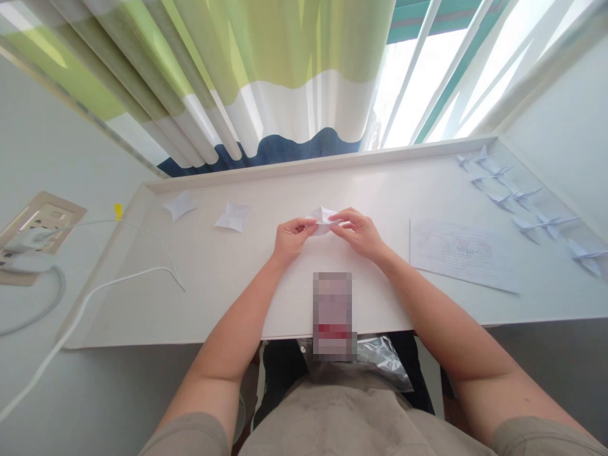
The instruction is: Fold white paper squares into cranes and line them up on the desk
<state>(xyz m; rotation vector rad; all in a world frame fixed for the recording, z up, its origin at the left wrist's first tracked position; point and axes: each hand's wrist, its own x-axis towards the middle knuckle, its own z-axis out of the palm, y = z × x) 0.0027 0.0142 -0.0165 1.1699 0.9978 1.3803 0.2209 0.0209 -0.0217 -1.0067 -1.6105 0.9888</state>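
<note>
Between my two hands, just above or on the white desk, is a small piece of folded white paper (323, 215). My left hand (292, 239) pinches its left edge between thumb and fingers. On the right side, my right hand (355, 231) grips the paper with thumb and fingertips, partly covering it. Creases rise to a point in the paper's middle. To the left lie two more folded paper pieces, a near one (234, 217) and a farther one (179, 206), both with creased, pointed corners.
Several folded paper shapes (515, 196) line the desk's right side. A written sheet (460, 253) lies right of my arm. A blurred-out rectangular object (332, 310) is at the front edge. White cables (133, 275) run to a wall socket (42, 221); a curtain (285, 76) hangs behind.
</note>
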